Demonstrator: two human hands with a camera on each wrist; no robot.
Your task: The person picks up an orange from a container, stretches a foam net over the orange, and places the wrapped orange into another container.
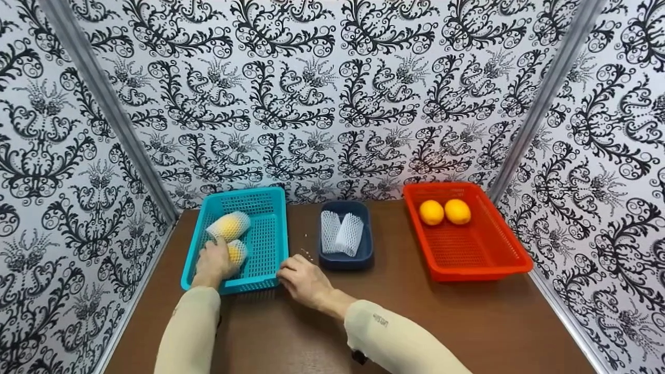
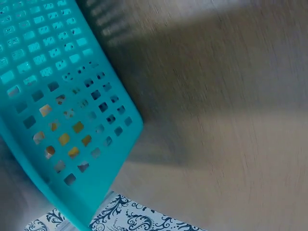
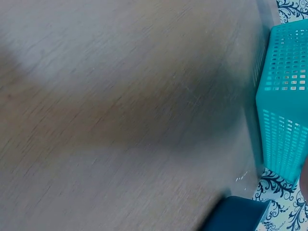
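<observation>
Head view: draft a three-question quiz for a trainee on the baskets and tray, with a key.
1. How many bare yellow fruits lie in the red basket?
2. True or false: the navy tray stands between the red basket and the teal basket.
3. Choose: the fruits in the teal basket are A) bare, B) covered in white mesh, C) sliced.

Key: 1. Two. 2. True. 3. B.

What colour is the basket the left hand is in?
The basket is turquoise; it shows best in the head view.

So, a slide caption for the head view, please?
Left hand at netted yellow fruit in a teal basket, right hand at its corner.
</observation>
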